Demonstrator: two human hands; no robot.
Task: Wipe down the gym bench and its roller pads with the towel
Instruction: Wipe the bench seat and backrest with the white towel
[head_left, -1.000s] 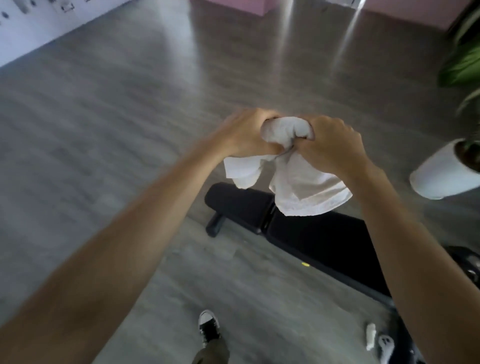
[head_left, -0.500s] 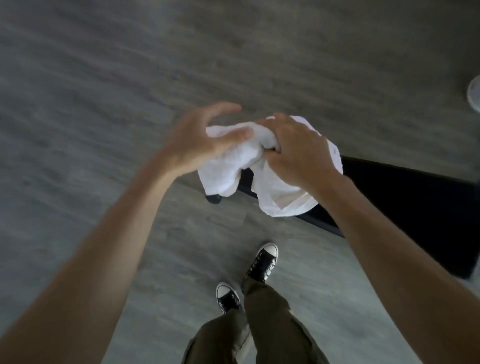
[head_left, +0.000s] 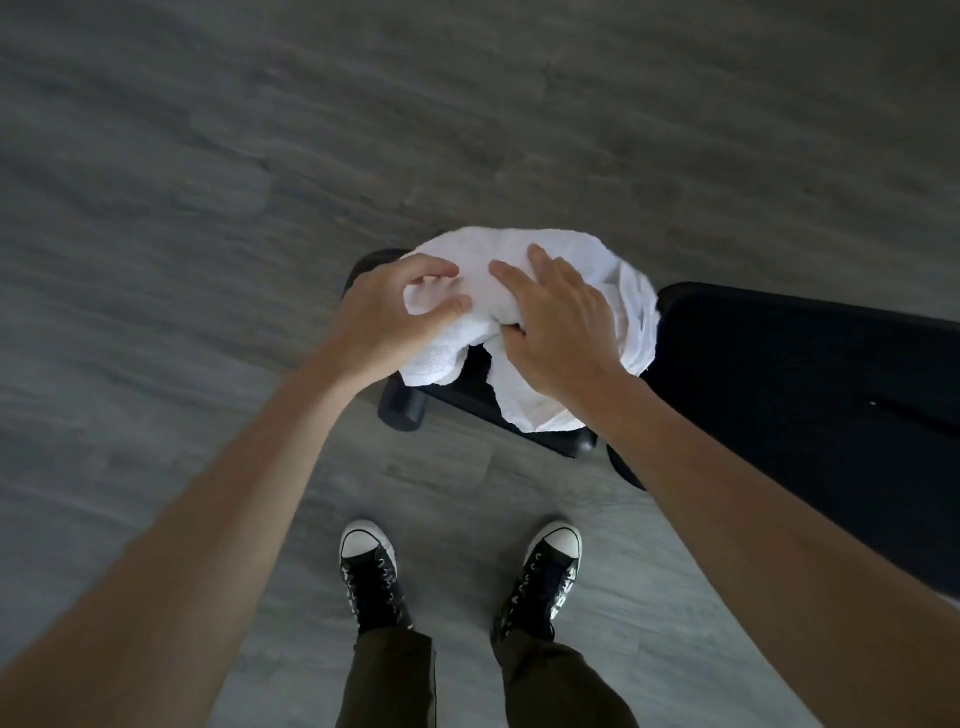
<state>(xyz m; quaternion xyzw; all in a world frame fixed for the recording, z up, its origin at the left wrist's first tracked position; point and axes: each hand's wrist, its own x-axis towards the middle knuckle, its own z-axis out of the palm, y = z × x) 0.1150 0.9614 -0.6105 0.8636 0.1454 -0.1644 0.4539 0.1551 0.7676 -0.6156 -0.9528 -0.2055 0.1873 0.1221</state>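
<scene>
Crumpled white terry towel bunched over the end of the black padded bench, above a black cylindrical roller pad; left hand fingers pinch a fold; right hand fingers grip the cloth; grey wood-grain floor beneath.

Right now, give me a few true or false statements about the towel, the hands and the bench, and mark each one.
1. Both hands are on the white towel. True.
2. The towel lies on the floor. False: it is bunched over the end of the black bench.
3. The left hand pinches towel folds between thumb and fingers. True.
4. The right hand hangs free at the person's side. False: it lies on the towel.
5. The person is barefoot. False: black sneakers with white toe caps.
</scene>
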